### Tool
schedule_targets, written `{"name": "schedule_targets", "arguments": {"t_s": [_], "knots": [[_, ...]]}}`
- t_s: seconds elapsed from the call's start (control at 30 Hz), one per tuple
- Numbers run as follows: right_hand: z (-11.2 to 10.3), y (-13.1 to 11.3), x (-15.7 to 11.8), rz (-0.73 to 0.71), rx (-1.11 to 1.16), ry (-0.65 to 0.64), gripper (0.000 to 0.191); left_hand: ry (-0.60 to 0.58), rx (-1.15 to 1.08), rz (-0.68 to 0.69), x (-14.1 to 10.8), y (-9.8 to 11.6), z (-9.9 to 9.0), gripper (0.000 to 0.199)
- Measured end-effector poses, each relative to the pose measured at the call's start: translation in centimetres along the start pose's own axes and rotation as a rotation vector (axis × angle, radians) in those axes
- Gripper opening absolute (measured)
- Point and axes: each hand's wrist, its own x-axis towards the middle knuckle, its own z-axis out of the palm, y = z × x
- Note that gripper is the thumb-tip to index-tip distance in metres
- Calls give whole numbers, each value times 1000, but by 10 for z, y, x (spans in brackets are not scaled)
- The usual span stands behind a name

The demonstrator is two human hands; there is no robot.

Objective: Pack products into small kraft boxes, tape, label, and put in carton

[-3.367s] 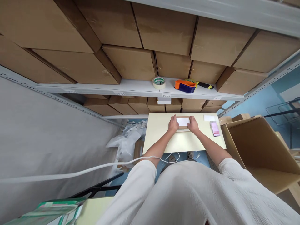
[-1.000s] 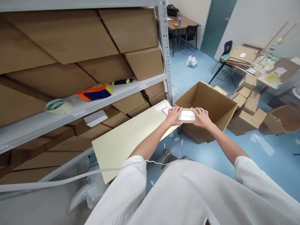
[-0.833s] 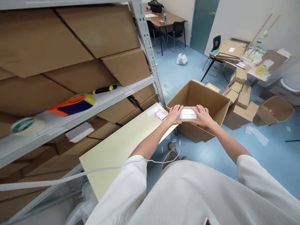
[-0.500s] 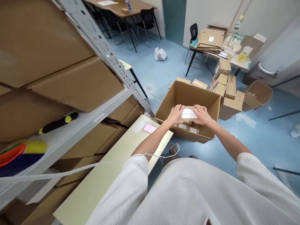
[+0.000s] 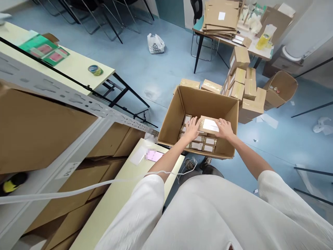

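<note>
A small cardboard box (image 5: 204, 121) with a white label on top is held level between my two hands, inside a large open carton (image 5: 208, 100). My left hand (image 5: 191, 129) is at the box's left end, fingertips against it. At the right end, my right hand (image 5: 224, 128) has its fingers bent over the edge. Below lie several small labelled boxes (image 5: 196, 145) in rows on the carton's bottom. My hands and the held box cover some of them.
A narrow pale table (image 5: 114, 201) with a pink slip (image 5: 154, 155) adjoins the carton's left. Metal shelving (image 5: 85, 142) holds cartons. Small taped boxes (image 5: 239, 57) are stacked behind right. A white cable (image 5: 104, 185) crosses in front of me.
The box has gone lower into the carton, its label now facing up. My view has swung, showing more of the left table and the carton's inside.
</note>
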Motion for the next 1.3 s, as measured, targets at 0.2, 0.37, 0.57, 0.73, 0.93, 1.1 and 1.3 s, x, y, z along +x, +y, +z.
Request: {"name": "schedule_targets", "arguments": {"t_s": [0.2, 0.37, 0.57, 0.73, 0.93, 1.1, 1.3], "knots": [[36, 38, 32, 34, 28, -5, 99, -154, -67, -181, 0, -9, 41, 75], [65, 44, 68, 54, 33, -60, 95, -254, -90, -203, 10, -18, 71, 65], [115, 44, 126, 67, 55, -90, 97, -310, -127, -98, 63, -51, 102, 62], [181, 44, 186, 140, 73, -130, 95, -367, -128, 23, 116, -95, 152, 59], [284, 53, 251, 187, 100, -150, 89, -431, -104, 64, 167, -148, 249, 61], [377, 72, 291, 216, 168, -211, 83, -457, -156, 35, 182, -176, 321, 60], [472, 70, 333, 200, 157, -223, 77, -437, -208, -3, 174, -190, 378, 54]]}}
